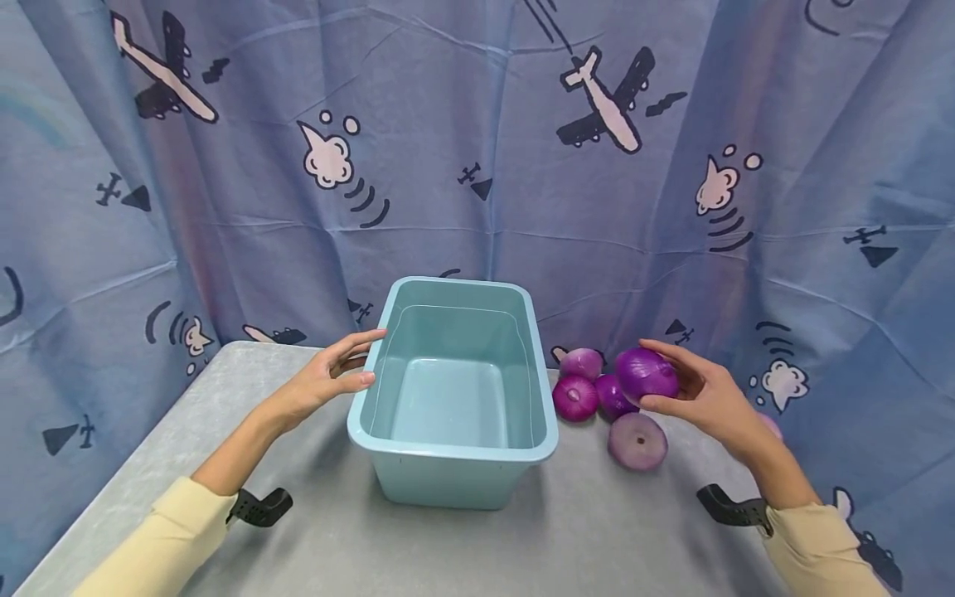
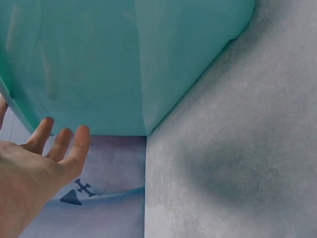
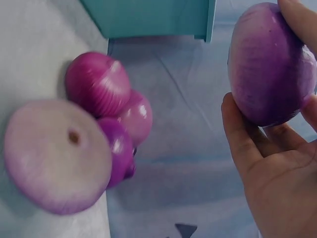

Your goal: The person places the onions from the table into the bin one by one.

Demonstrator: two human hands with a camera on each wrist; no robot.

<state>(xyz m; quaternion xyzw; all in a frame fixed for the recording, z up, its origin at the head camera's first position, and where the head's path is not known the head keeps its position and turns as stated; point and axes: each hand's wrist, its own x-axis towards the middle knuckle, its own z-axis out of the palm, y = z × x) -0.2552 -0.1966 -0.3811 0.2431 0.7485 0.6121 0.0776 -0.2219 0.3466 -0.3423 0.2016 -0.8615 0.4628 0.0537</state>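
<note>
A light blue plastic bin [image 1: 455, 452] stands empty in the middle of the grey table [image 1: 224, 398]. My left hand [image 1: 337, 373] rests with straight fingers against the bin's left rim; in the left wrist view its fingers [image 2: 74, 148] lie by the bin wall [image 2: 124, 64]. My right hand [image 1: 690, 390] holds a purple onion [image 1: 646, 375] lifted just above the others, its fingers curled round the onion [image 3: 270, 64]. Several more purple onions [image 1: 576, 398] lie right of the bin, the nearest a paler one [image 1: 637, 441], also [image 3: 57, 156].
A blue curtain [image 1: 477, 149] printed with aeroplanes hangs close behind the table and down its right side. The table's left edge [image 1: 112, 489] runs diagonally. Black wrist mounts [image 1: 261, 507] sit on both forearms.
</note>
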